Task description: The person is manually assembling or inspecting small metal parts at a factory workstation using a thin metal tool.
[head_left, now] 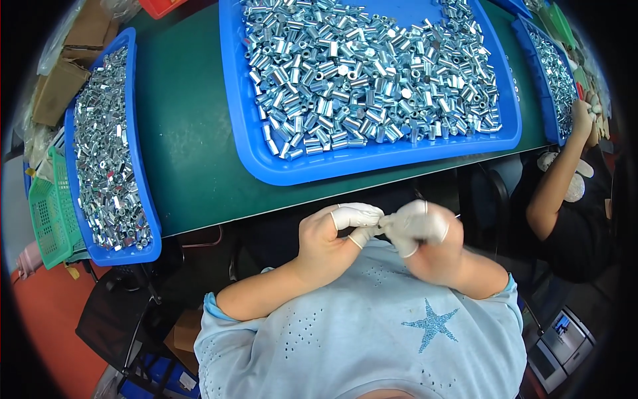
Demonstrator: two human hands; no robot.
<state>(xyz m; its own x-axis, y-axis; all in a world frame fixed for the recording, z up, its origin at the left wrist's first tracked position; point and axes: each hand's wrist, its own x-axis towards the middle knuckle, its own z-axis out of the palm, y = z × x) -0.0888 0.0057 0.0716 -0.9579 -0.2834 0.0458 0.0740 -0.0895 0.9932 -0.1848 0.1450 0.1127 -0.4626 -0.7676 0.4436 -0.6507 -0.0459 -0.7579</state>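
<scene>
My left hand (331,234) and my right hand (430,241) meet in front of my chest, just off the table's near edge. White finger cots cover several fingers on both. The left thumb and fingertips are pinched together, and the right fingers close in against them, a little blurred. Whatever lies between the fingertips is hidden or too small to name. Beyond my hands, a large blue tray (292,174) rests on the table, heaped with short shiny metal hex sleeves (379,86). Some of its blue bottom shows at the far side.
On the green table (183,133), a narrow blue tray (151,243) of small metal parts stands at the left, beside a green basket (50,213) and cardboard boxes (60,86). At right, a co-worker's arm (561,173) reaches to another blue tray (537,73). A chair (113,326) stands lower left.
</scene>
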